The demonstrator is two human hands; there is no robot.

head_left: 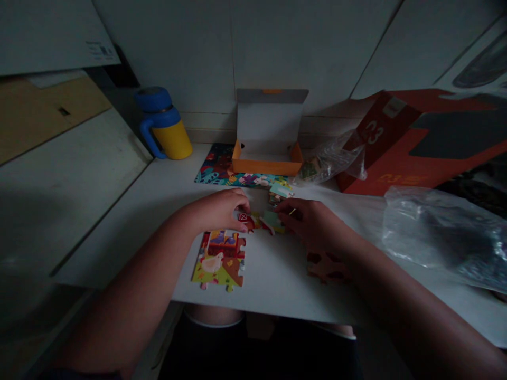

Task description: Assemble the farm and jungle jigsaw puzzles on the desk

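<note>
Both my hands meet over a small cluster of joined puzzle pieces (262, 220) lying on the white table (277, 279). My left hand (219, 210) pinches the cluster's left end with curled fingers. From the right, my right hand (312, 224) grips its other end, fingers closed on the pale green piece. A larger joined section (219, 259) showing a white hen lies just below my left hand. A brown piece (325, 266) lies partly hidden under my right wrist.
An open orange box (267, 142) stands on a colourful picture sheet (216, 166) at the back. A blue-and-yellow mug (164, 124) is at back left. Loose pieces (279, 191), clear plastic bags (443, 235) and a red carton (400, 142) sit on the right.
</note>
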